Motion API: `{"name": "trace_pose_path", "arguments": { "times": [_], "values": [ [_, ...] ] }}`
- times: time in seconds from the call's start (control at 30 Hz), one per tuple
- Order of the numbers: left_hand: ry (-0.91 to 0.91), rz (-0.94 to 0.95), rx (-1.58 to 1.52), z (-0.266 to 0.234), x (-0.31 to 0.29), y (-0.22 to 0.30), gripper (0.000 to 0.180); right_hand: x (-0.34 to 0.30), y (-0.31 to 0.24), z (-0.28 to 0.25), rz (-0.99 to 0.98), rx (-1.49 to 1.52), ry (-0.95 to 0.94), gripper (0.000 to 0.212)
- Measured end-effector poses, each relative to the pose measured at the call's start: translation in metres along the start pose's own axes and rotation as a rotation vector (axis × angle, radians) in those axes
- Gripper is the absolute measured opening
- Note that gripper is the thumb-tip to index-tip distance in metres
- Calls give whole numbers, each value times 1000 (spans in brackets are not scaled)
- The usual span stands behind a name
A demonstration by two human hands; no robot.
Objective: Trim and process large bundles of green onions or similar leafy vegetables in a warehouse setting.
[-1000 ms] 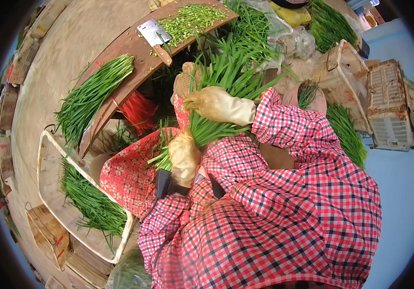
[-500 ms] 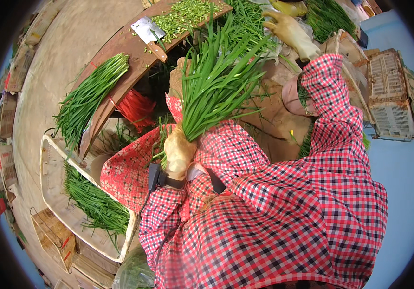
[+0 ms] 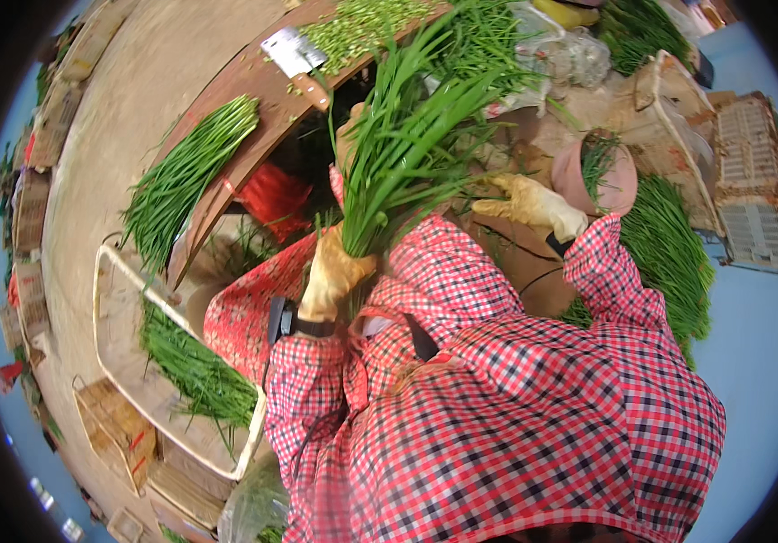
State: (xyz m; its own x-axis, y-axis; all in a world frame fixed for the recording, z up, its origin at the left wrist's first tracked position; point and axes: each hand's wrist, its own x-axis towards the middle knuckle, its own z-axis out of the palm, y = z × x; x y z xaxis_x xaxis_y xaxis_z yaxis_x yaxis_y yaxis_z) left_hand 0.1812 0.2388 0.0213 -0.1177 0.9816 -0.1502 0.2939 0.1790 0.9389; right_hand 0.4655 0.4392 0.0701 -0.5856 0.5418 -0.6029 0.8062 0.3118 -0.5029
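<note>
My left hand (image 3: 330, 273), in a pale stained work glove, is closed round the lower end of a bunch of garlic chives (image 3: 407, 149). Their long green leaves fan out up and away from it, above my lap. To the right of the bunch, my right hand (image 3: 531, 206), gloved too, reaches leftward with its fingers stretched out and apart. Nothing shows in its grasp; the leaf tips are close to its fingers. Beyond it stands a pink bucket (image 3: 620, 185) with some green leaves inside.
A cleaver (image 3: 294, 54) and chopped stems (image 3: 353, 32) lie on the brown board (image 3: 203, 104), with a tied chive bundle (image 3: 192, 176). A white-rimmed basket (image 3: 99, 299) of chives stands left. Loose chives (image 3: 678, 262) lie right, near crates (image 3: 755, 176).
My right hand has come down and nearer from the far right, beside the loose greens, to a place right of the bunch. My left hand keeps its hold; the view has shifted slightly.
</note>
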Motion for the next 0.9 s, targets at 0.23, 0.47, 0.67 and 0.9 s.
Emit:
{"name": "trace_pose_path", "arguments": {
  "times": [0.23, 0.47, 0.67, 0.9],
  "values": [
    [-44, -227, -344, -48, -2, 7, 29, 3, -101, 36, -604, -86, 521, 64],
    [129, -240, -972, -54, -11, 20, 40, 11, -134, 44, -493, -207, -83, 62],
    [148, -127, -781, -56, -6, 33, 62, 40, -141, 35, -451, -30, -34, 73],
    [33, -108, -655, -47, -1, 64, 39, 86, -173, 22, -740, 875, 36, 60]
  ]
}}
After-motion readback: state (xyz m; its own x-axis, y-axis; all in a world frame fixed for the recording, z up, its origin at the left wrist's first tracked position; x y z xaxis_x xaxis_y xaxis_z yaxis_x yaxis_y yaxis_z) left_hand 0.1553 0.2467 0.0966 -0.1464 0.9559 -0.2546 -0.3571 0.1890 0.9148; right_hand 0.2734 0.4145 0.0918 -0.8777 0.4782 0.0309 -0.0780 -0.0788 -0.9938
